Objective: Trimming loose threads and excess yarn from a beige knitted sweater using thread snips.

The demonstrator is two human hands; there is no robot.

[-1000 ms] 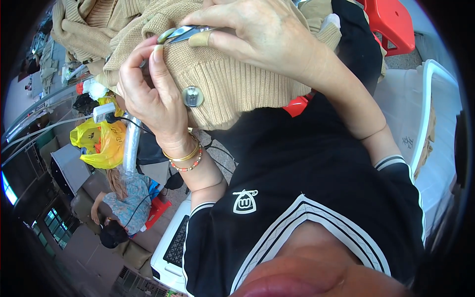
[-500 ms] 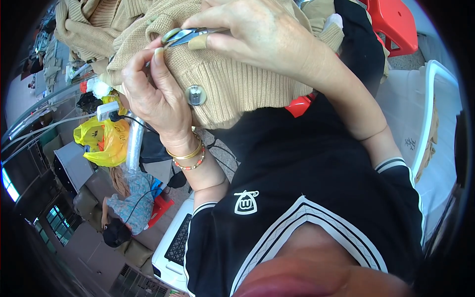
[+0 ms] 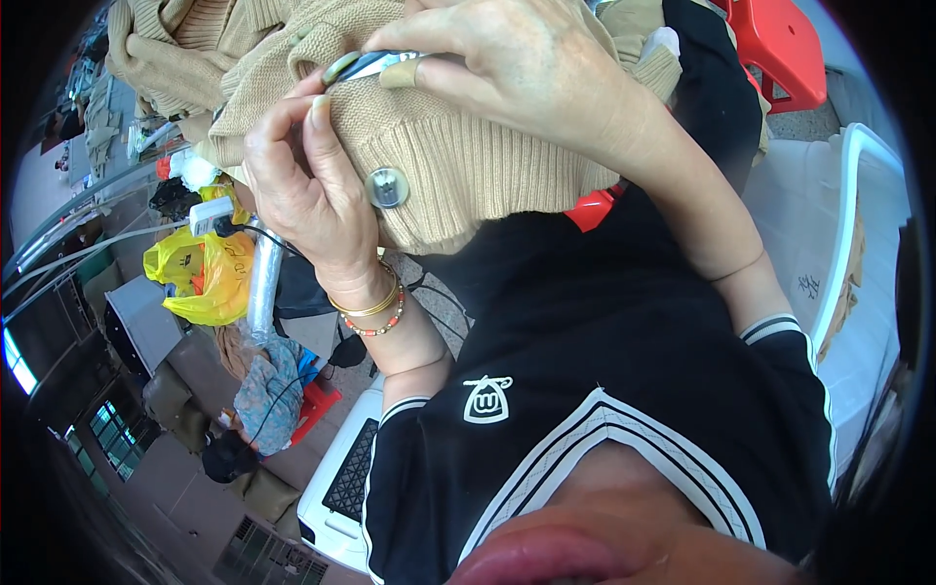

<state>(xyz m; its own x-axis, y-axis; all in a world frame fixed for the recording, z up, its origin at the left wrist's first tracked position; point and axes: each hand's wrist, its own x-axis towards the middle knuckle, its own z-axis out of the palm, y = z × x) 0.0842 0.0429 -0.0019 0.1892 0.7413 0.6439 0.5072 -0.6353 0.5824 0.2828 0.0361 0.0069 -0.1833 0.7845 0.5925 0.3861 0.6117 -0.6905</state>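
A beige knit sweater (image 3: 458, 166) with a ribbed edge lies in front of me. One dark grey button (image 3: 387, 187) sits on its ribbing, and another button (image 3: 341, 67) stands edge-on higher up. My left hand (image 3: 307, 175) has thumb and index finger pinched close beside that upper button, at the knit; the exact grip is partly hidden. Small silver scissors (image 3: 382, 62) are in my right hand (image 3: 526, 73), their blades reaching the upper button. A tan wrap covers the right thumb's tip. The scissors' handles are hidden inside the hand.
More beige knitwear (image 3: 180, 63) is heaped at the far left. Left of me are a yellow plastic bag (image 3: 219, 283), a white plug adapter (image 3: 210, 216) with cables, and a person (image 3: 268, 400) farther off. A red stool (image 3: 775, 49) and a white bin (image 3: 858, 156) stand at right.
The scissors have turned slightly, and their blades look closer together. My right hand has shifted a little right. The person in the background has drawn in an arm.
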